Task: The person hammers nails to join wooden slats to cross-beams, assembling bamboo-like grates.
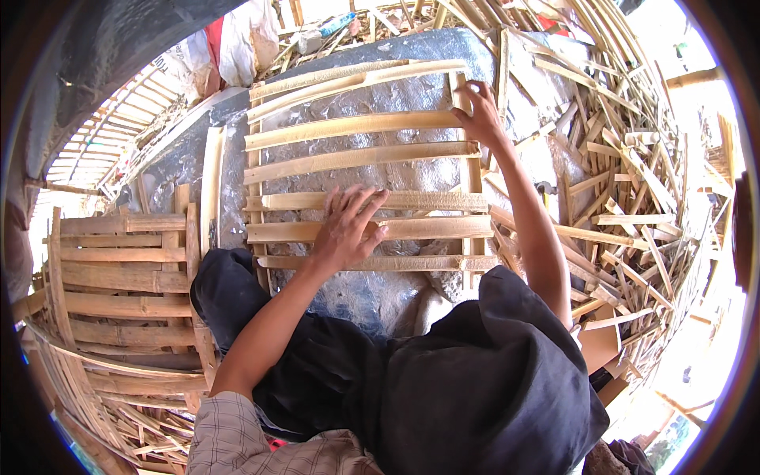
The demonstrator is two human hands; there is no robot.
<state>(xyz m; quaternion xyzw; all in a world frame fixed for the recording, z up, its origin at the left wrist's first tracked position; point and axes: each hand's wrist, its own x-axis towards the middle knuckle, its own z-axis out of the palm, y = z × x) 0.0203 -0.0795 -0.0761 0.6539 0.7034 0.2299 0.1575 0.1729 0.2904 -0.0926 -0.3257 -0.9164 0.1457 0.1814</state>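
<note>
A ladder-like frame of pale split-bamboo slats [364, 161] lies in front of me, its several crosswise slats resting over two upright strips. My left hand [347, 226] rests with fingers spread on two of the nearer slats [427, 229]. At the far right corner my right hand [481, 115] curls round the frame's edge. Its thumb touches the right end of a bamboo slat [380, 127], and its fingers bend by the right upright strip [459, 91]. Part of that grip is hidden by the hand itself.
Under the frame lies a dark, shiny, dusty sheet [348, 297]. Bamboo offcuts [625, 229] pile up on the right. A slatted bamboo panel [127, 279] stands at my left. White sacks [252, 43] and a plastic bottle [336, 24] sit at the back. My dark-clothed legs [483, 380] flank the near edge.
</note>
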